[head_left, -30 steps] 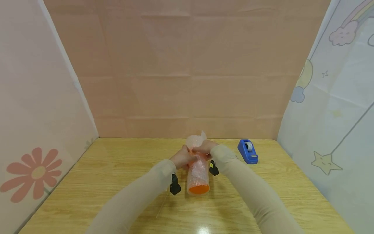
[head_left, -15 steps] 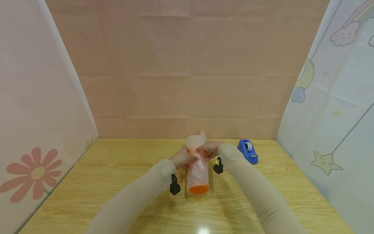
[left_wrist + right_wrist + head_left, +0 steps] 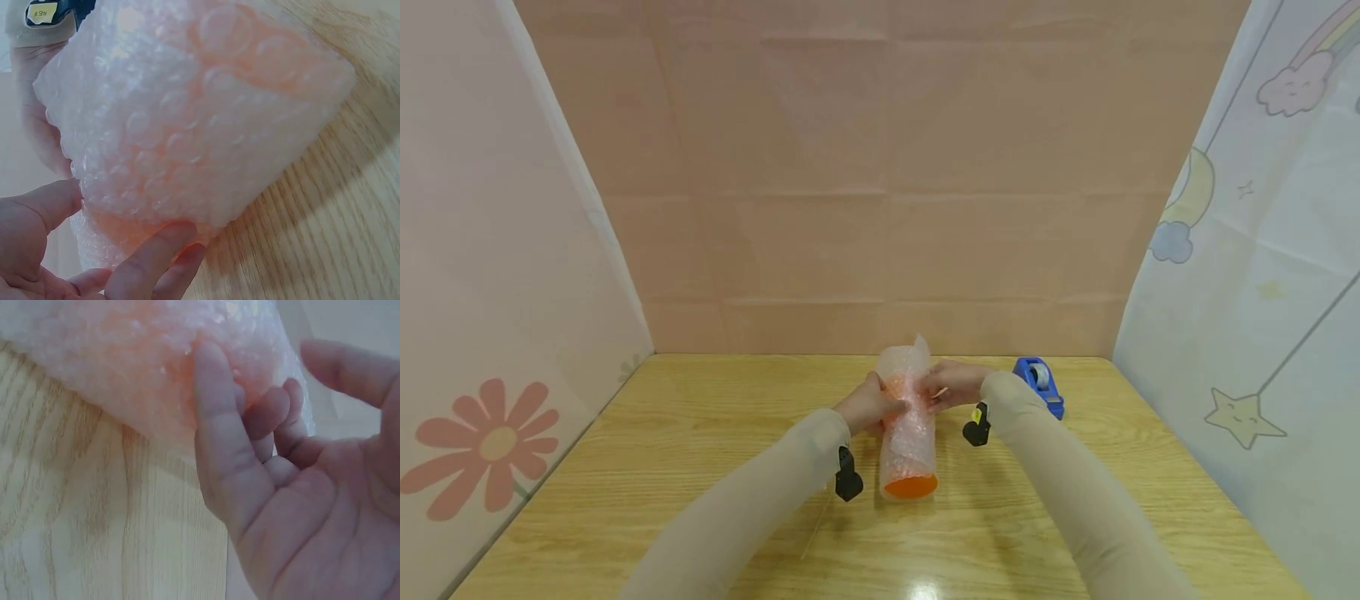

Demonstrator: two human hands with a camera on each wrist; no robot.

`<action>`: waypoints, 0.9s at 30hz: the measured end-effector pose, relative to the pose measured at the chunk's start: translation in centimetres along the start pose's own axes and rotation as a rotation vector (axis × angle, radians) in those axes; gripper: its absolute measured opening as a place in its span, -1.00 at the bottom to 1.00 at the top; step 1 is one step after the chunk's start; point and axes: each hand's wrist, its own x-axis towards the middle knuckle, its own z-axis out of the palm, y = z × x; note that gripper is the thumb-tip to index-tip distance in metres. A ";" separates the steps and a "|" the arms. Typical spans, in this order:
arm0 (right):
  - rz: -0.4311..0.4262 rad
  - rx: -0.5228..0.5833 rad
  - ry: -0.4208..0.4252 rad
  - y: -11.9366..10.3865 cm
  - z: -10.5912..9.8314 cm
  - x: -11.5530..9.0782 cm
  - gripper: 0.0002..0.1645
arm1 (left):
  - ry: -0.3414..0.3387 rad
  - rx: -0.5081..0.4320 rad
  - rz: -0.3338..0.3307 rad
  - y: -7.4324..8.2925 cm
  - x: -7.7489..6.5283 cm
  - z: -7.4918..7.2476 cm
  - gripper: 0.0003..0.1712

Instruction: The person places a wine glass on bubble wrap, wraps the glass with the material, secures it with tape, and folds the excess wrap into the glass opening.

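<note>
A bubble-wrapped tube (image 3: pixel 912 446), orange inside at its near end, lies lengthwise on the wooden table (image 3: pixel 715 433). My left hand (image 3: pixel 867 406) grips its left side, thumb on top; in the left wrist view the bubble wrap (image 3: pixel 175 131) sits between thumb and fingers. On the other side is my right hand (image 3: pixel 957 385), its fingers against the wrap. The right wrist view shows the right palm (image 3: pixel 300 512), one finger extended along the wrap, others bent, and the thumb held apart from them. A loose corner of wrap (image 3: pixel 921 343) sticks up at the far end.
A blue tape dispenser (image 3: pixel 1055 406) with a roll of tape stands at the back right, partly behind the right sleeve (image 3: pixel 1060 475). A peach backdrop (image 3: pixel 880 208) rises at the table's far edge, with patterned panels at both sides.
My right hand has drawn to the right, from the top of the wrapped tube to its right side. The left hand and the tube stay in place.
</note>
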 end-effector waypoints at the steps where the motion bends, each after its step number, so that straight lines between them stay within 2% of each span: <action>1: 0.004 0.008 0.010 0.1 0.0 0.1 -0.90 | -0.001 -0.001 0.001 0.0 0.0 0.0 -0.38; 6: -0.003 -0.017 0.035 0.0 0.1 0.1 -0.91 | -0.003 -0.003 0.001 0.3 -0.2 0.0 -0.38; 13: -0.011 -0.081 0.000 -0.3 0.4 -0.1 -0.93 | -0.013 -0.003 -0.011 0.4 -0.5 -0.1 -0.35; 17: -0.029 -0.099 -0.017 -0.1 0.2 -0.3 -0.87 | -0.016 0.001 -0.007 0.4 -0.5 -0.2 -0.36; 24: -0.076 -0.055 -0.061 0.7 -0.2 -0.2 -0.88 | -0.013 0.011 -0.025 0.4 -0.4 -0.3 -0.36; 27: -0.089 -0.042 -0.054 0.9 -0.4 -0.1 -0.91 | -0.011 0.013 -0.027 0.5 -0.3 -0.3 -0.36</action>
